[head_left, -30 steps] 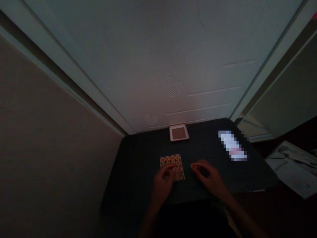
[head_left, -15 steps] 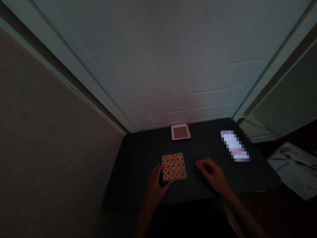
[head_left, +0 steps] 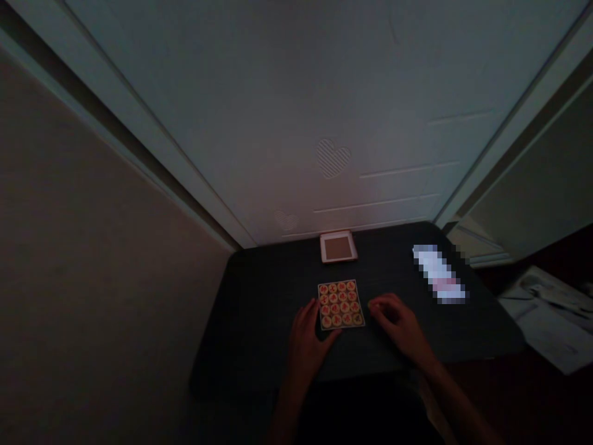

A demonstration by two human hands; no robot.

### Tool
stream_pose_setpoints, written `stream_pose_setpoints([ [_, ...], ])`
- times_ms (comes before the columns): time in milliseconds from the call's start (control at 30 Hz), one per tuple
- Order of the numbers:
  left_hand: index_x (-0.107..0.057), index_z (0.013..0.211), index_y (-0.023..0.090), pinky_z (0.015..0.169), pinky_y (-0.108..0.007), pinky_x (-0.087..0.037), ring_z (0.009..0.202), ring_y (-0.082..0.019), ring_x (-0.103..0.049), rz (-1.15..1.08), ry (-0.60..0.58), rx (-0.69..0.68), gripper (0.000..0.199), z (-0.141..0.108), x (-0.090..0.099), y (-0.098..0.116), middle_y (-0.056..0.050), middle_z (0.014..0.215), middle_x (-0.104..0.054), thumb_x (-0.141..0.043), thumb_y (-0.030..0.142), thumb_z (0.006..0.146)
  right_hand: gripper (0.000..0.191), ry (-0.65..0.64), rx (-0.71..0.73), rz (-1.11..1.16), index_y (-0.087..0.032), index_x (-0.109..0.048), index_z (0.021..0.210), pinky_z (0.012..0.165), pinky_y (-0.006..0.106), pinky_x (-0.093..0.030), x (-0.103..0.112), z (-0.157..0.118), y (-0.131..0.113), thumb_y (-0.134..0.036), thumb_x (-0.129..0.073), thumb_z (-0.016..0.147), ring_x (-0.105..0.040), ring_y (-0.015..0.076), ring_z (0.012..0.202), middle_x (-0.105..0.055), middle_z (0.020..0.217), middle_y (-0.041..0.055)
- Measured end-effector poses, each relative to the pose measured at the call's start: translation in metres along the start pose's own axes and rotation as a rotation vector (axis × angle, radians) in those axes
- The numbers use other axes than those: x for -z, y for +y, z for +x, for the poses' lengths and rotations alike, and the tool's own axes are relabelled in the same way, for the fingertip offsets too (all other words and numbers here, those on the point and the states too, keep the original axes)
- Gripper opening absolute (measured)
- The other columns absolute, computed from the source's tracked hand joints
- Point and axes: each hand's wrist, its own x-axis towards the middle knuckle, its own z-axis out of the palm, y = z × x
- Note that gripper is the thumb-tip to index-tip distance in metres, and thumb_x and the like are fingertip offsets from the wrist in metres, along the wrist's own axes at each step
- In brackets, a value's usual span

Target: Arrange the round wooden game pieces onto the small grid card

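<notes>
A shallow square tray of round Chinese chess pieces (head_left: 341, 305) lies on the dark table. Pale discs with red characters fill it in neat rows; the disc at its near right corner (head_left: 357, 319) looks darker. Around the tray's left side and near edge curls my left hand (head_left: 306, 346), fingers along the left, thumb at the front. Just right of the tray, my right hand (head_left: 398, 321) is closed in a pinch. A small yellowish Chinese chess piece (head_left: 370, 305) shows at its fingertips, mostly covered by them.
A square lid-like box (head_left: 338, 260) with a white rim and brown inside sits at the table's back, by the white panel. On the right lies a bright, blurred-out phone-like object (head_left: 438, 274). The dark table (head_left: 259, 309) has rounded corners. Pale flat items (head_left: 551, 327) lie beyond its right end.
My left hand and the tray of pieces have shifted right and slightly away from me, closer to my right hand. The right hand stays nearly in place, still pinched.
</notes>
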Motion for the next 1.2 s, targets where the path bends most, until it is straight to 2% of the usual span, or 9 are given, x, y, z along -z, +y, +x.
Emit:
stream_pose_setpoints([
  [367, -0.054, 0.142, 0.020, 0.114, -0.057, -0.042, 0.132, -0.034, -0.058, 0.045, 0.021, -0.081, 0.070, 0.020, -0.009, 0.022, -0.015, 0.141, -0.063, -0.075, 0.053, 0.083, 0.034, 0.011, -0.046, 0.038, -0.023, -0.073, 0.101, 0.086, 0.037, -0.058, 0.007, 0.005, 0.003, -0.055, -0.065, 0.091, -0.069, 0.0227, 0.095, -0.070, 0.105, 0.0075],
  [567, -0.053, 0.142, 0.021, 0.115, -0.058, -0.040, 0.131, -0.035, -0.059, 0.056, 0.029, -0.078, 0.071, 0.021, -0.011, 0.021, -0.015, 0.140, -0.064, -0.073, 0.058, 0.083, 0.034, 0.022, -0.068, 0.055, -0.023, -0.073, 0.100, 0.082, 0.036, -0.058, 0.010, 0.007, 0.008, -0.055, -0.066, 0.090, -0.070, 0.0219, 0.090, -0.070, 0.102, 0.0067],
  [767, -0.051, 0.143, 0.022, 0.116, -0.057, -0.039, 0.134, -0.034, -0.057, 0.053, 0.011, -0.087, 0.071, 0.019, -0.011, 0.019, -0.014, 0.143, -0.062, -0.073, 0.055, 0.085, 0.034, -0.086, -0.096, 0.025, -0.026, -0.076, 0.106, 0.082, 0.036, -0.058, 0.007, 0.007, 0.006, -0.054, -0.065, 0.091, -0.071, 0.0217, 0.090, -0.073, 0.103, 0.0057],
  [933, -0.052, 0.142, 0.020, 0.116, -0.057, -0.039, 0.133, -0.034, -0.057, 0.054, 0.018, -0.094, 0.071, 0.018, -0.011, 0.020, -0.015, 0.142, -0.062, -0.072, 0.055, 0.085, 0.034, -0.119, -0.059, -0.016, -0.027, -0.077, 0.114, 0.087, 0.036, -0.057, 0.005, 0.009, -0.003, -0.051, -0.059, 0.096, -0.071, 0.0220, 0.096, -0.073, 0.108, 0.0065],
  [1200, -0.051, 0.143, 0.021, 0.116, -0.057, -0.039, 0.133, -0.034, -0.057, 0.057, 0.006, -0.089, 0.069, 0.019, -0.011, 0.020, -0.015, 0.141, -0.063, -0.070, 0.055, 0.086, 0.032, -0.040, -0.039, -0.103, -0.025, -0.079, 0.099, 0.082, 0.038, -0.057, -0.005, 0.009, -0.005, -0.052, -0.062, 0.093, -0.071, 0.0236, 0.088, -0.076, 0.099, 0.0072],
])
